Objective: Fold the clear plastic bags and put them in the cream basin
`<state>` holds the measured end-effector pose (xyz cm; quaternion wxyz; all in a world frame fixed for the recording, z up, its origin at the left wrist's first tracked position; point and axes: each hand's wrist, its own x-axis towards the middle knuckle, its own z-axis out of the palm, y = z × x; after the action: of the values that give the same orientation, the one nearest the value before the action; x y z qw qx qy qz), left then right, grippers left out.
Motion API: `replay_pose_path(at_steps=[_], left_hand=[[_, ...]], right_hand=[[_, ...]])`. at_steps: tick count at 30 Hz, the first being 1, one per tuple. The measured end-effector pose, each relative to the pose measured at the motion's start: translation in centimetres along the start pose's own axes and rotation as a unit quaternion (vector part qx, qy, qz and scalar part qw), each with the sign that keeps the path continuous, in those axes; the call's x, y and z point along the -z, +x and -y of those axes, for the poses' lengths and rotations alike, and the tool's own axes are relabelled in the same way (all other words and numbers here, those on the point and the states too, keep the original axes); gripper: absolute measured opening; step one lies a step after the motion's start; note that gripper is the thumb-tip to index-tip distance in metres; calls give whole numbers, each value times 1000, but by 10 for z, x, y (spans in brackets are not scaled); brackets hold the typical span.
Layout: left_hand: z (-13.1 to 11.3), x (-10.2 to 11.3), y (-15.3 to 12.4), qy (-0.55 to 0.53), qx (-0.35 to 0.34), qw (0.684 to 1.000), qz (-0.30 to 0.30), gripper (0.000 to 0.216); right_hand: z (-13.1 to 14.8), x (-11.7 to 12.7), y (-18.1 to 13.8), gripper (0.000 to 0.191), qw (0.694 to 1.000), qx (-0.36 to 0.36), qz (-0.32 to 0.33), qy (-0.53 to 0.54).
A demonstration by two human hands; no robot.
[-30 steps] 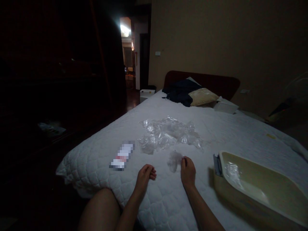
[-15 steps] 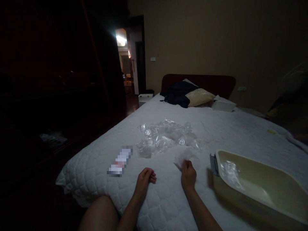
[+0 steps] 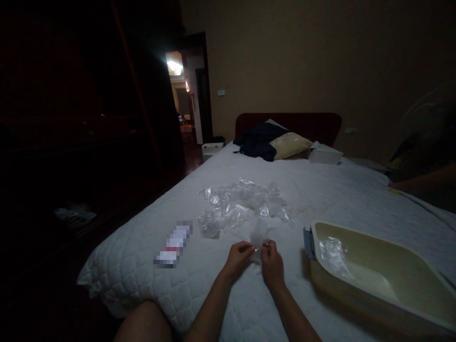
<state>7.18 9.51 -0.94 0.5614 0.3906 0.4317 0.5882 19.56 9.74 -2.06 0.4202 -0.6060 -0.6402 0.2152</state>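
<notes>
A small clear plastic bag (image 3: 258, 233) stands up between my two hands over the white quilted bed (image 3: 228, 294). My left hand (image 3: 238, 255) pinches its lower left edge with closed fingers. My right hand (image 3: 271, 260) pinches its lower right edge, fingers closed too. Just beyond them lies a heap of several crumpled clear plastic bags (image 3: 242, 205). A cream plastic tub (image 3: 370, 280) sits to the right of my right hand, with one clear bag (image 3: 333, 256) inside its near end.
A small flat pack (image 3: 173, 243) lies left of my hands on the bed. Dark clothes (image 3: 256, 141), a yellow pillow (image 3: 290, 144) and a white box (image 3: 325, 155) rest by the headboard. A lit doorway (image 3: 178, 90) opens at the back left. My knee (image 3: 142, 323) shows below.
My left hand moved right from the quilt and took hold of the bag that my right hand was holding. The bag now stands between both hands.
</notes>
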Motion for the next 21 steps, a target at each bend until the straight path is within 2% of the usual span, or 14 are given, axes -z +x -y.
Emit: replay_pose_path(at_steps=[3,5,9,12,14,17,19,21], left_hand=[[-1,5,-2,-31,28,997,-61,25],[-5,7,-4,-54,35,995,-71,27],[-13,9,-10,-125,24,992,-14,32],[-13,14,-14,-156,63,984,59,30],[-10,19,-14,-156,76,982,74,28],[-5,24,-13,-162,53,985,30,26],[-3,25,-12,-170,38,985,-4,27],[-1,24,-11,-171,32,985,-13,31]], right_hand=[[-1,-2,1,26,1000,1,-11,12],[0,-3,-1,25,1000,8,-8,25],[1,-2,-5,23,996,8,-46,75],[-1,-2,-5,25,989,-2,-82,124],[-3,-1,-3,30,979,-14,-97,178],[-8,7,-1,33,943,-59,-71,318],[-12,17,-2,28,898,-106,-24,426],[-14,28,-5,19,841,-157,25,517]])
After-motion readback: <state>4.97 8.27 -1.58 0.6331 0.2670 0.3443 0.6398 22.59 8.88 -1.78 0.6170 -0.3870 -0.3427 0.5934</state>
